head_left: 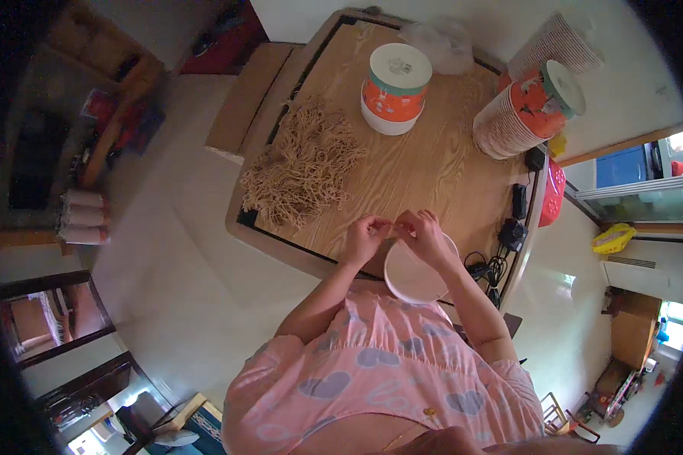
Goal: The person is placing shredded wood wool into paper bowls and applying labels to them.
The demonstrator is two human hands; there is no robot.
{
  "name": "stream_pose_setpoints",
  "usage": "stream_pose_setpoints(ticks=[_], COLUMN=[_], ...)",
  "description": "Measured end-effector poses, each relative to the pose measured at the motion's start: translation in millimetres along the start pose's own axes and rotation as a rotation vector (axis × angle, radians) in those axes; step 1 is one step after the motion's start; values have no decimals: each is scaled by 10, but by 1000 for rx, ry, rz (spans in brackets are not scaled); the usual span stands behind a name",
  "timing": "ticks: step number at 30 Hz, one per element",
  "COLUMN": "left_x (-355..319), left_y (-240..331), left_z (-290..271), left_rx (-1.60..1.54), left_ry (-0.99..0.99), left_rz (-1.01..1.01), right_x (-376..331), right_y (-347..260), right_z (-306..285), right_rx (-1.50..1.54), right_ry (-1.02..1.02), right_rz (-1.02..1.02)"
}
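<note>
My left hand (365, 240) and my right hand (426, 238) meet at the table's near edge. The fingertips of both are pinched together, almost touching; whatever lies between them is too small to make out. Just below my right hand and wrist is a pale round tub (416, 277), close against my body and partly covered by the hand. Ahead and to the left spreads a loose heap of tan twine strands (303, 167). Farther off, an orange, green and white paper bucket (393, 106) stands with its pale round end up.
On the wood-patterned table (425, 178), leaning stacks of nested paper buckets (520, 114) occupy the far right. A clear plastic bag (440, 45) lies at the back. Black adapters with cables (513, 235) run along the right edge. A cardboard box (247, 102) sits beyond the left edge.
</note>
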State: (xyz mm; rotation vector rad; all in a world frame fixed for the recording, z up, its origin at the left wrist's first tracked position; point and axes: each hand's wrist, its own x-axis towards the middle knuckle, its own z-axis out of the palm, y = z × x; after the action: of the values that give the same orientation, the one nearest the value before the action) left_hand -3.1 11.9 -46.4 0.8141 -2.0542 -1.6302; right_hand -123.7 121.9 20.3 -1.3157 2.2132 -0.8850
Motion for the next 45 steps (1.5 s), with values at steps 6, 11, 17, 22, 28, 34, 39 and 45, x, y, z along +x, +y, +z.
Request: stream_pose_setpoints(ticks=[6,11,17,22,28,34,39,45], left_x=[17,13,-10,-16,-30,-30,-29,-2], left_y=[53,103,59,49,97,40,51,24], left_z=[5,-23,-16,-19,-23,-25,1,-3], left_rx=[-11,17,28,3,84,-17,-238,-596], left_ry=[5,-1,15,-43,-48,-79,-108,-227], left_rz=[8,-24,-26,-99,-99,-130,-247,-337], right_x=[-8,-14,-38,-45,-41,-53,-72,-80], right_y=[104,-28,-13,3,46,56,70,71], right_z=[109,42,48,73,107,102,97,118], right_rx=[97,219,243,237,194,220,292,245], right_ry=[36,41,52,76,45,65,93,125], right_rz=[-64,50,26,45,63,44,11,4])
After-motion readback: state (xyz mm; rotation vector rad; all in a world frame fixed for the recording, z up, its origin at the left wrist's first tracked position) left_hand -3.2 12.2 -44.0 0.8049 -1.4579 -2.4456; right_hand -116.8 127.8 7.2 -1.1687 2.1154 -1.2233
